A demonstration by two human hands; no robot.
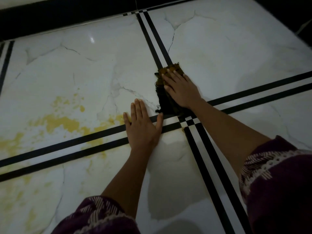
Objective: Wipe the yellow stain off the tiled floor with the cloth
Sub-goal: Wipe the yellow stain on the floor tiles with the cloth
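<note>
A yellow stain (62, 123) spreads in patches over the white marble-look tiled floor (81, 68) at the left, crossing the black double stripe. A dark cloth (162, 98), stained yellow at its far end, lies flat on the floor near where the stripes cross. My right hand (181, 90) presses flat on top of the cloth with fingers spread. My left hand (142, 127) rests palm down on the floor beside the stain's right edge, holding nothing, a short way left of the cloth.
Black double stripes (207, 156) run across the tiles and cross near the hands. A dark wall base (67, 17) borders the floor at the back. Purple patterned sleeves (278, 179) show at the bottom.
</note>
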